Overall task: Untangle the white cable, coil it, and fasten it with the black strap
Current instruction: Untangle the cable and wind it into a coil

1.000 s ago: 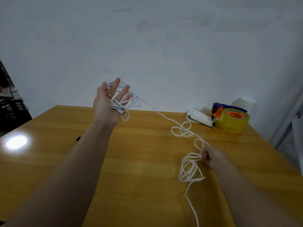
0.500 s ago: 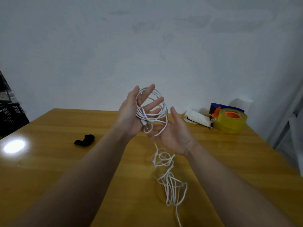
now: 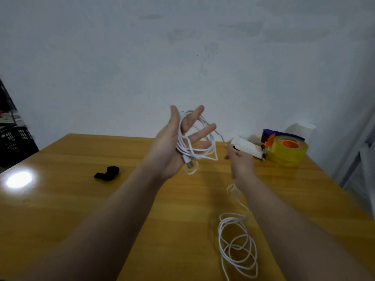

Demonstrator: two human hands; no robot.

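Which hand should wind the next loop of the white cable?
Right. The right hand pinches the loose strand of the white cable, above the slack on the table; the left hand is spread, carrying the wound loops.

Table [image 3: 71, 199]: glossy varnished wood. White cable [image 3: 187, 160]: smooth plastic sheath. Black strap [image 3: 107, 173], on the table: matt cloth.

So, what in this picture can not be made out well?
Head view only:
- Right hand: blurred by motion; whether it pinches the white cable cannot be told.
- Cable below that hand: partly hidden behind the right wrist.
- Cable's lower end: cut off by the bottom edge.
- Black strap: small and dark; its fastening is not readable.
- Left hand: the coil loops cover part of its palm.
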